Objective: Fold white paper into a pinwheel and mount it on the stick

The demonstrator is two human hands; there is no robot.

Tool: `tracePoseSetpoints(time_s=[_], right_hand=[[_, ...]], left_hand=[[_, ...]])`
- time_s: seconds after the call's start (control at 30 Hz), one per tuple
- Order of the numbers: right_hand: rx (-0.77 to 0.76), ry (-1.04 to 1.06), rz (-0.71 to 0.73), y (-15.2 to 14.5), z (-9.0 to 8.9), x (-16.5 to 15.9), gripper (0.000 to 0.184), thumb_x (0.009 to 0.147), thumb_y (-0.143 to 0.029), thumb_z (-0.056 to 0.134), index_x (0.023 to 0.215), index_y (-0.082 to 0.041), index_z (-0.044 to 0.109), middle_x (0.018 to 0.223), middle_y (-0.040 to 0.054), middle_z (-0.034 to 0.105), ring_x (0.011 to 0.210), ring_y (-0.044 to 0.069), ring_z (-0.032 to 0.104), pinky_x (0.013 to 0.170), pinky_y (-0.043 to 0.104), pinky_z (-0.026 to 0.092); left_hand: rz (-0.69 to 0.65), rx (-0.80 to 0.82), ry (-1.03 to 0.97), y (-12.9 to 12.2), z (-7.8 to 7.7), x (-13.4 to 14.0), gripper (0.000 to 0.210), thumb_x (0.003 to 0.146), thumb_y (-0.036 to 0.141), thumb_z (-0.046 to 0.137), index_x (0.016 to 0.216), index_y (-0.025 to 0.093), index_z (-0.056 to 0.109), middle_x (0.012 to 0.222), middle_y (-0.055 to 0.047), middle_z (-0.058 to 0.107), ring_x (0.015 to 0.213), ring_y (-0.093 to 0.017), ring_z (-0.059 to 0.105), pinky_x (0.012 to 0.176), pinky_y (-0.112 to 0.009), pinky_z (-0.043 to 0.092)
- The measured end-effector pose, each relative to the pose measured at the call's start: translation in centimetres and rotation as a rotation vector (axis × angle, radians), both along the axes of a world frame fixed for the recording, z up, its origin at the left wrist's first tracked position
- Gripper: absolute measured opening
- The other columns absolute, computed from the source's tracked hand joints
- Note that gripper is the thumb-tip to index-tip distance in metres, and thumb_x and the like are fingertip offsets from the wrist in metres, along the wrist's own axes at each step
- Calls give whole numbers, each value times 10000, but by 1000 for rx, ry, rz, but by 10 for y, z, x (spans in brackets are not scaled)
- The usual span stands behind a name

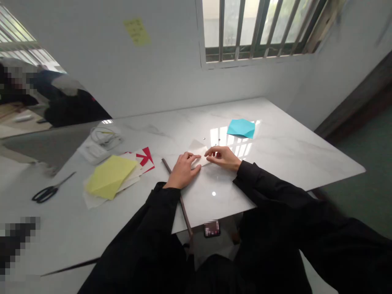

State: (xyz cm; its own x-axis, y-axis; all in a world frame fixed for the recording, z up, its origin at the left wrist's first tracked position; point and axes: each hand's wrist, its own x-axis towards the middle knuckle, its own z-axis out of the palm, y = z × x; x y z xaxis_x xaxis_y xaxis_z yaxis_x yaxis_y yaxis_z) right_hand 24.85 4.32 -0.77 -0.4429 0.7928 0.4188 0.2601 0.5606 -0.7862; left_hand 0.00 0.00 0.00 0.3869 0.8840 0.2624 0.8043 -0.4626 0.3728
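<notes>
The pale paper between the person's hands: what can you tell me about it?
The pale paper is a small, thin-looking, cream-white piece with straight edges, lying at an angle on the glossy white table. A greyer part at its far side may be a folded flap or another layer; I cannot tell which. The left hand covers its left side, and the right hand is at its right edge, so part of its outline is hidden.

Scissors (52,190), barred window (231,24), 1 wall note (136,31)
</notes>
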Motion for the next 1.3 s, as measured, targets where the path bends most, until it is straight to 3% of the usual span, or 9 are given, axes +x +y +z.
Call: tracePoseSetpoints(time_s=[0.23, 0.5, 0.67, 0.9, 1.17, 1.3], right_hand=[[-5, -132, 39, -3, -8, -7, 74, 943, -255, 804, 974, -213, 855, 890, 31, 758, 778, 145, 629, 765, 295, 488], [-17, -201, 4, -4, -6, -7, 105, 977, -238, 785, 1015, -208, 879, 915, 47, 760, 787, 148, 643, 770, 297, 496], [11, -225, -1, -5, -4, -7, 121, 986, -235, 775, 1021, -213, 888, 908, 48, 763, 779, 148, 643, 775, 299, 499], [36, -249, -24, -7, -6, -9, 131, 990, -223, 759, 1018, -232, 887, 890, 39, 731, 779, 151, 628, 771, 297, 493], [187, -237, -25, -8, -10, -11, 139, 981, -151, 754, 992, -249, 851, 1143, 71, 763, 1046, 221, 673, 1016, 405, 518], [205, -246, -4, -8, -11, -11, 152, 1005, -164, 727, 1076, -247, 833, 1193, 74, 773, 1091, 226, 679, 1056, 424, 515]], left_hand=[[14, -11, -15, -3, 1, 1, 394, 1007, 306, 683, 1391, 223, 726, 1263, -108, 644, 1206, -309, 612, 1166, -501, 491], [22, -20, -16, -4, 3, 1, 391, 1012, 304, 682, 1395, 235, 718, 1274, -106, 659, 1215, -310, 618, 1165, -500, 492], [43, -13, -65, -8, 5, 2, 492, 997, 265, 690, 1485, 236, 634, 1241, -90, 700, 1205, -299, 647, 1152, -502, 506], [71, -32, -223, -11, 5, -2, 431, 938, 218, 721, 1361, 221, 634, 1288, -104, 706, 1171, -275, 709, 1084, -466, 568], [85, 0, -125, -14, 9, -1, 275, 974, 234, 690, 1248, 241, 710, 1182, -61, 788, 1120, -282, 707, 1082, -478, 554], [55, 14, -110, -15, 9, -1, 214, 1005, 233, 654, 1194, 251, 754, 1201, -64, 785, 1162, -286, 692, 1103, -476, 535]])
